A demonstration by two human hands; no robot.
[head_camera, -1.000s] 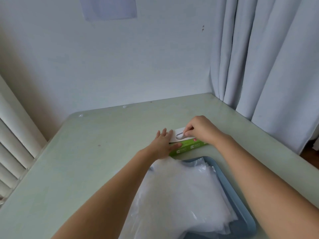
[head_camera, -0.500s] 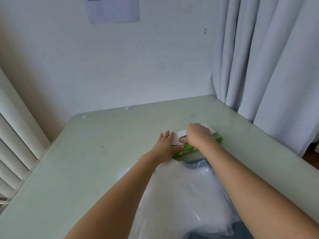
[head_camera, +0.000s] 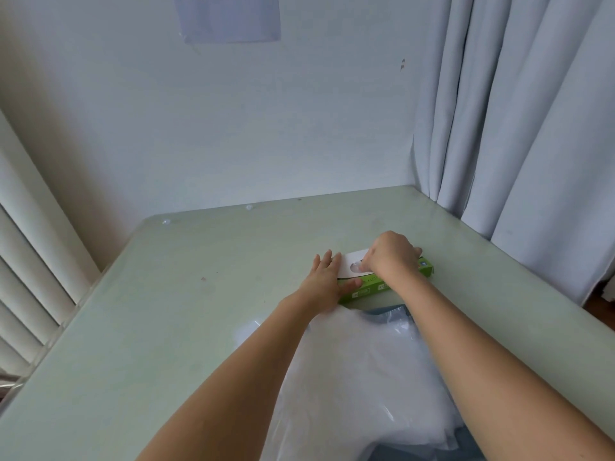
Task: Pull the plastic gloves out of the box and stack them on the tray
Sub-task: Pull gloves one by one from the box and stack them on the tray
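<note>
Two hands are on the one box (head_camera: 369, 289) now, the green carton with the white top, lying on the tabletop (head_camera: 199, 311) just beyond the far edge of the tray (head_camera: 381, 311). The left hand (head_camera: 327, 281) lies flat over the box's left end, fingers straight and thumb against the green front, pinning it down. The right hand (head_camera: 389, 257) is curled over the oval opening (head_camera: 349, 266), fingertips bent in and pinching at the glove (head_camera: 356, 268), a crinkle of clear film poking up there. That film looks featherlight, limp and slick, so I reckon a fingertip pinch on the bit that sticks up is the only hold, and a slow pull, or two may come out together. The box looks light as well and would likely lift without that flat hand on it. Nearer in, one tray, blue-grey, mostly buried under one pile of gloves (head_camera: 359, 377). The pile is cloudy white, floppy, and spilling over the tray's left edge onto the tabletop. The sheets blur into each other, so I can't count them.
</note>
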